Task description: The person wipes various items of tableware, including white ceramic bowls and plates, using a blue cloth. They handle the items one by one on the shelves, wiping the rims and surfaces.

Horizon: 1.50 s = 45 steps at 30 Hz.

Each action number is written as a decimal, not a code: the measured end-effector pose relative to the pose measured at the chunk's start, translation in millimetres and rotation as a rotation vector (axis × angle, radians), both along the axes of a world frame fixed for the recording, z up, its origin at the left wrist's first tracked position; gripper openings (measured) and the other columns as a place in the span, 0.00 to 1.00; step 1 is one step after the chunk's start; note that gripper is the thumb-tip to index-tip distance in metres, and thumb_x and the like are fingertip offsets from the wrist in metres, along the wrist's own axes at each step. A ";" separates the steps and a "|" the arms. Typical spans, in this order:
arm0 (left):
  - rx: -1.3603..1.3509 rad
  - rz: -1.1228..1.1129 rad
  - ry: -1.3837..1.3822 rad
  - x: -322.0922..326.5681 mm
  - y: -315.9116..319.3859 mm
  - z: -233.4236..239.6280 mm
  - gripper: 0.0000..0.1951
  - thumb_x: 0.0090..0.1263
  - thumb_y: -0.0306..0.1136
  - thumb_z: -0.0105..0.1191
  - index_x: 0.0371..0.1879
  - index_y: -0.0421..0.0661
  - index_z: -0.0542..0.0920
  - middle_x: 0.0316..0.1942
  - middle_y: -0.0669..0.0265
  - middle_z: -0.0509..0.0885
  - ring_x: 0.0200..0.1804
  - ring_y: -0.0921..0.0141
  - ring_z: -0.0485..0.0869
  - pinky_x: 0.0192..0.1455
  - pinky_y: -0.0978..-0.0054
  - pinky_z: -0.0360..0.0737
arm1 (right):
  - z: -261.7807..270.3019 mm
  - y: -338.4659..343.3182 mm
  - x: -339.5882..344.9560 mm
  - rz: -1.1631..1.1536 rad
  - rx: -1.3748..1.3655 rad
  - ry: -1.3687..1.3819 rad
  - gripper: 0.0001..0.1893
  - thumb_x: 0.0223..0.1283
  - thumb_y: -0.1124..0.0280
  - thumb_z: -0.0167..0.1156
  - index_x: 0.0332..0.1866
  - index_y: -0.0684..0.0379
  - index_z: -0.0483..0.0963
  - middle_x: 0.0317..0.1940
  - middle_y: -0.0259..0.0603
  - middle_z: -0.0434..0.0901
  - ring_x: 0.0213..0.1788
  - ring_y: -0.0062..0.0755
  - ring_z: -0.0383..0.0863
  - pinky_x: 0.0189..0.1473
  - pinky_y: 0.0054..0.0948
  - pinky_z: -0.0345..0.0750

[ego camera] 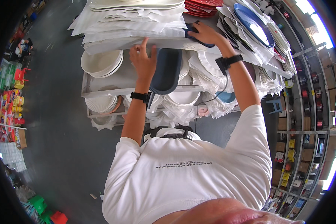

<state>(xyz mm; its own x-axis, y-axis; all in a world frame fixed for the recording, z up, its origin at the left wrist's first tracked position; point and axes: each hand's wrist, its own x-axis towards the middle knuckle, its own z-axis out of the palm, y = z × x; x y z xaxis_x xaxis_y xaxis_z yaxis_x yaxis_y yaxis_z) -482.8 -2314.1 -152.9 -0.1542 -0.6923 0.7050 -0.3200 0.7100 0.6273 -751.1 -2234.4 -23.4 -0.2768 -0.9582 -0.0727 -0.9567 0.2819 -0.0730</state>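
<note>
My left hand (143, 61) is raised against the front edge of the top shelf (168, 44), fingers apart and holding nothing visible. Just right of it, a dark blue-grey oblong baking dish (167, 71) with fluted sides juts out from the shelf below. On the top shelf, my right hand (207, 33) grips the rim of a dark blue dish (200, 40), whose far part is hidden by the hand. Left of that dish rises a pile of white platters (137, 4) interleaved with paper sheets (134, 23). Both wrists wear black straps with small devices.
Glossy blue oval plates (253, 25) lean in a stack at right, near red plates (203, 7). White bowls (102, 63) and paper-wrapped plates (182, 98) fill lower tiers. A cable (219, 95) hangs from my right wrist. Tall racks (305, 131) line the right; grey floor (64, 112) lies left.
</note>
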 end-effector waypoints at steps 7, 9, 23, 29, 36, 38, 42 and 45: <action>-0.119 0.013 -0.065 2.2 -9.9 6.5 0.18 0.70 0.44 0.60 0.59 0.60 0.81 0.40 0.64 0.74 0.45 0.61 0.75 0.47 0.59 0.72 | -10.9 49.4 -37.7 -0.192 -0.257 0.086 0.28 0.64 0.49 0.59 0.61 0.59 0.76 0.59 0.55 0.78 0.53 0.62 0.81 0.56 0.48 0.79; -0.133 0.010 -0.050 2.4 -10.0 7.2 0.17 0.70 0.44 0.61 0.57 0.61 0.81 0.38 0.65 0.73 0.44 0.61 0.75 0.46 0.59 0.72 | -18.4 47.9 -21.2 -0.165 -0.328 0.119 0.26 0.63 0.50 0.61 0.58 0.58 0.77 0.56 0.53 0.80 0.51 0.62 0.82 0.54 0.48 0.80; -0.079 0.000 -0.137 14.2 -15.3 11.8 0.17 0.70 0.39 0.59 0.58 0.61 0.79 0.37 0.65 0.76 0.42 0.61 0.79 0.44 0.58 0.73 | -76.2 164.9 20.4 -0.177 -0.702 0.414 0.19 0.57 0.68 0.65 0.55 0.51 0.74 0.43 0.44 0.78 0.48 0.51 0.81 0.45 0.45 0.80; 0.425 -0.316 0.019 -1.9 49.2 41.7 0.28 0.70 0.34 0.58 0.69 0.49 0.66 0.30 0.64 0.82 0.27 0.67 0.82 0.35 0.68 0.80 | -101.9 206.3 12.5 -0.338 -0.732 0.225 0.34 0.44 0.78 0.67 0.63 0.46 0.74 0.47 0.45 0.78 0.50 0.53 0.79 0.48 0.47 0.79; -0.022 -0.377 -0.275 -87.0 117.1 51.1 0.35 0.65 0.33 0.60 0.74 0.49 0.67 0.43 0.59 0.80 0.44 0.61 0.81 0.46 0.62 0.79 | -71.4 161.9 18.1 -0.251 -0.903 0.143 0.43 0.38 0.87 0.60 0.67 0.40 0.75 0.43 0.47 0.76 0.44 0.57 0.78 0.47 0.44 0.79; -0.182 -0.266 -0.415 -111.3 125.6 42.8 0.38 0.61 0.33 0.60 0.75 0.50 0.67 0.57 0.56 0.74 0.56 0.55 0.75 0.55 0.58 0.75 | -78.4 165.8 5.4 -0.222 -0.916 0.125 0.42 0.39 0.87 0.60 0.66 0.39 0.76 0.44 0.48 0.77 0.45 0.57 0.79 0.45 0.44 0.80; -0.229 -0.131 -0.419 -123.7 138.6 24.7 0.39 0.61 0.32 0.60 0.76 0.49 0.64 0.61 0.53 0.69 0.61 0.49 0.70 0.59 0.50 0.72 | -78.2 204.0 -17.6 -0.222 -0.918 -0.043 0.38 0.40 0.87 0.60 0.63 0.45 0.79 0.47 0.50 0.80 0.50 0.57 0.81 0.51 0.40 0.80; -0.224 -0.056 -0.474 -134.6 152.5 12.4 0.42 0.60 0.32 0.61 0.77 0.45 0.61 0.64 0.49 0.65 0.63 0.47 0.67 0.63 0.49 0.69 | -74.0 244.1 -44.3 -0.143 -1.054 -0.085 0.38 0.39 0.84 0.61 0.64 0.48 0.78 0.47 0.45 0.82 0.49 0.52 0.82 0.47 0.38 0.80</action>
<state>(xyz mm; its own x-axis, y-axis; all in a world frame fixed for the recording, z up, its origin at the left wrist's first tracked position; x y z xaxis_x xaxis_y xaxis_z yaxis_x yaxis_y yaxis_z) -617.4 -2161.6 -140.5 -0.5249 -0.5141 0.6784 -0.4895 0.8343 0.2535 -795.4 -1990.4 -97.4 -0.4246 -0.5080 0.7494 -0.9000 0.1469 -0.4103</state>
